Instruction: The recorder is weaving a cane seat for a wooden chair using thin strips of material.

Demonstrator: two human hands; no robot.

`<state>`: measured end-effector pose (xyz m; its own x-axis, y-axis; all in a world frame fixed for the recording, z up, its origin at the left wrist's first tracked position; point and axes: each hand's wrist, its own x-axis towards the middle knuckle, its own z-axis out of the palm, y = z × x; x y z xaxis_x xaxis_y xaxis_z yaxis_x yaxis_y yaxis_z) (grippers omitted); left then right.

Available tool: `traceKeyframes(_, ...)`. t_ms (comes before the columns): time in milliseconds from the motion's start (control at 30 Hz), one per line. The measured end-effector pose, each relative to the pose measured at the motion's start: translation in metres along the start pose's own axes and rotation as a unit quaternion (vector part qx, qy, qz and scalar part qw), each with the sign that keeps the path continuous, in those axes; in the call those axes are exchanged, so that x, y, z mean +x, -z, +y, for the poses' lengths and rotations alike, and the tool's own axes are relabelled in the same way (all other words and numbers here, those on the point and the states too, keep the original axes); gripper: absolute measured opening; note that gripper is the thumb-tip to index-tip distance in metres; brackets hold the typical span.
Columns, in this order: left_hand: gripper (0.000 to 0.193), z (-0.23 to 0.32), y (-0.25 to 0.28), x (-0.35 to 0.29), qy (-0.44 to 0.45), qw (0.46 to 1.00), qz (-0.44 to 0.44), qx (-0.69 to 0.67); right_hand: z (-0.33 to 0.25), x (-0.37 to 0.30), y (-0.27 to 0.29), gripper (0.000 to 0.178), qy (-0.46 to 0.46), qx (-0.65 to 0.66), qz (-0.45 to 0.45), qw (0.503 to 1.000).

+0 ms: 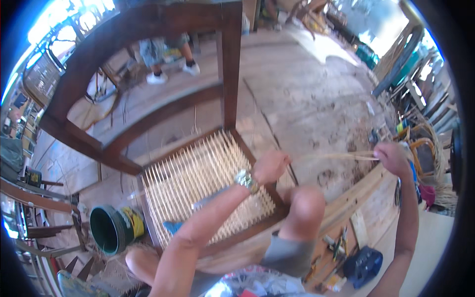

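Note:
A dark wooden chair (229, 74) stands in front of me, its seat (190, 168) strung with pale woven cane strands. My left hand (271, 167), with a watch on the wrist, is closed just above the right edge of the seat. Out to the right, my right hand (392, 157) pinches pale cane strands (341, 156), which stretch taut and slightly blurred towards my left hand. On the weave lie a flat grey metal piece (210, 197) and a blue thing (172, 227), both partly behind my left forearm.
A dark green bucket (106, 230) stands left of the seat. Pliers (340, 243) and other hand tools lie at lower right beside a dark blue bag (363, 266). A person's legs (185, 52) show beyond the chair back. Furniture and loose cane (429, 136) crowd the right side.

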<state>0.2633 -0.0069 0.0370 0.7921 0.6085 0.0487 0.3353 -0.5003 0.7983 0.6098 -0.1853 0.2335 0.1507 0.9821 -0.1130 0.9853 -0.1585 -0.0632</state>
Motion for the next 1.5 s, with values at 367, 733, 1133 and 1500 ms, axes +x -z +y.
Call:
traceKeyframes(367,0.057,0.058,-0.009,0.007,-0.106,0.961,-0.106,-0.231,-0.146,0.029,-0.003,0.016,0.221,0.048,-0.027,0.974)
traceKeyframes(733,0.043,0.088,0.008,0.001,-0.115,0.986,0.089,-0.081,-0.094,0.031,-0.012,0.012,0.215,-0.106,0.054,0.969)
traceKeyframes(1133,0.021,0.015,0.007,-0.028,-0.043,0.995,0.005,-0.095,-0.054,0.027,0.050,0.017,0.114,0.095,0.046,0.988)
traceKeyframes(1500,0.020,0.047,-0.040,-0.011,-0.122,0.977,0.084,-0.154,-0.087,0.090,0.023,0.009,0.065,0.756,0.105,0.643)
